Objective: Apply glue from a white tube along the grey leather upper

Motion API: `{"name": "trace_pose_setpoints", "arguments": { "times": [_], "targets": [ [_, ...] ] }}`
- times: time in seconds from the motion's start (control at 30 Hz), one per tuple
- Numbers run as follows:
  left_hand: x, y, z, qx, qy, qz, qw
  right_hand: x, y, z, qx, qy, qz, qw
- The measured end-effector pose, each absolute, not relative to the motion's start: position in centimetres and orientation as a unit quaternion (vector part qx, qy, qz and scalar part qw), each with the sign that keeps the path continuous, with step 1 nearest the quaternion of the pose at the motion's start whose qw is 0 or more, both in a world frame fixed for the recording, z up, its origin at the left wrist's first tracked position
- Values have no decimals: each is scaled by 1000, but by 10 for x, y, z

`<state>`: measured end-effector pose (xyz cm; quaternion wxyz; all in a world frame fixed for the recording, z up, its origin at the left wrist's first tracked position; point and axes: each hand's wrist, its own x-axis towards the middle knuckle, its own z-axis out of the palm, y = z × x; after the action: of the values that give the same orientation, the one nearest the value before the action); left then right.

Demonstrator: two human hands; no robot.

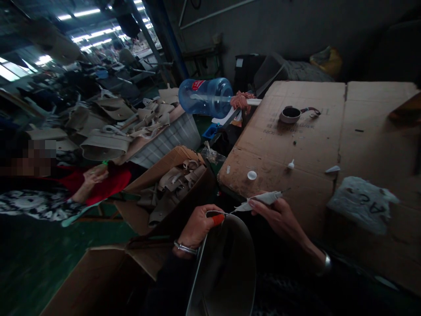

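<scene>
**Two hands meet over the pale strip at the table's edge**

Nearest to us, a dark bag with a pale rim (226, 267) gapes open in our lap, just below both hands; our left hand (197, 228) is closed around an orange-handled tool (217, 218), most likely small scissors, whose thin point runs rightward to the near tip of a pale strip (259, 201); our right hand (279, 217) pinches that strip from beneath, fingers narrow around it, thumb side up. The strip's long axis lies left to right, slightly rising toward the right, so the tool meets it end-on; the left hand sits at the strip's near left tip, the right hand under its middle, and the two hands are close but not touching.

Just beyond, the strip hangs over the front edge of the cardboard-covered table (305, 145); on that cardboard lie a small white cap (251, 175) and, farther back, a dark round cup (290, 114). To the left stands an open box of beige pieces (171, 188); past it another person's hand (95, 174) rests against a red garment; farthest back lies a blue water bottle (205, 96) on its side.
</scene>
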<state>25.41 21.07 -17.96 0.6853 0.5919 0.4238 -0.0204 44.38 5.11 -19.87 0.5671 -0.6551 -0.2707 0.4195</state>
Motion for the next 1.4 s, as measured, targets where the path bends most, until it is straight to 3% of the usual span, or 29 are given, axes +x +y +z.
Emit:
{"name": "trace_pose_setpoints", "arguments": {
  "times": [0.63, 0.87, 1.17, 1.4],
  "targets": [
    [252, 204, -182, 630, 418, -18, 655, 440, 70, -204, -630, -289, 447, 566],
    [246, 208, -192, 567, 474, 38, 673, 436, 68, -214, -586, -381, 426, 574],
    [239, 205, -190, 624, 447, 5, 641, 442, 56, -201, -564, -434, 422, 562],
    [217, 204, -179, 555, 513, 126, 643, 417, 59, -185, -562, -414, 358, 620]
  ]
}}
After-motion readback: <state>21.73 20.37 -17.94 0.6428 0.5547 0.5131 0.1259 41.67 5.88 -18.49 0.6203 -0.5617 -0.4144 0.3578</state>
